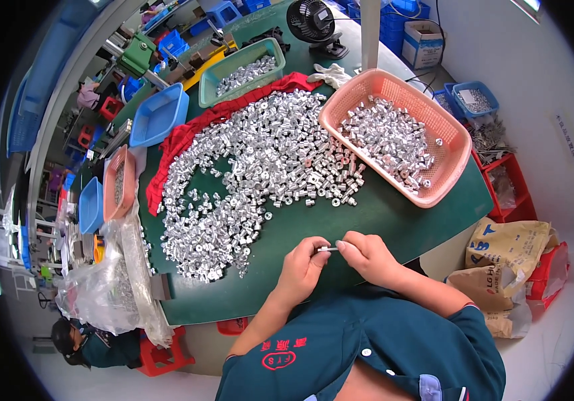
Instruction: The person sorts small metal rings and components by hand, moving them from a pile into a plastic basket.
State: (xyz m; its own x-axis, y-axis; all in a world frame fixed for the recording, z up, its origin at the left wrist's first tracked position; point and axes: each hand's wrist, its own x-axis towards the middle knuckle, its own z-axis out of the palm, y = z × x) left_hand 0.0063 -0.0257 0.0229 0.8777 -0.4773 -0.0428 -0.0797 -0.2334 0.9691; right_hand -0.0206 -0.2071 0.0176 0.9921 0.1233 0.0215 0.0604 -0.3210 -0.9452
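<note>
My left hand [302, 266] and my right hand [368, 255] meet over the near edge of the green table, both closed in a pinch. Between the fingertips is a small silver metal part [324, 249]. A thin, pale, rod-like piece [333, 249] runs from it to my right fingers; I cannot tell whether it is a separate tool. Beyond my hands spreads a large heap of small silver metal fittings [280, 147]. To the right of the heap, a pink plastic basket [457, 144] holds many more of the same fittings.
A red cloth [193, 130] borders the heap. Behind it stand a green basket [207, 90], a blue bin [178, 107] and a small black fan [310, 21]. A white glove [330, 75] lies near the pink basket. Sacks [507, 254] stand right; a seated person [93, 344] is at lower left.
</note>
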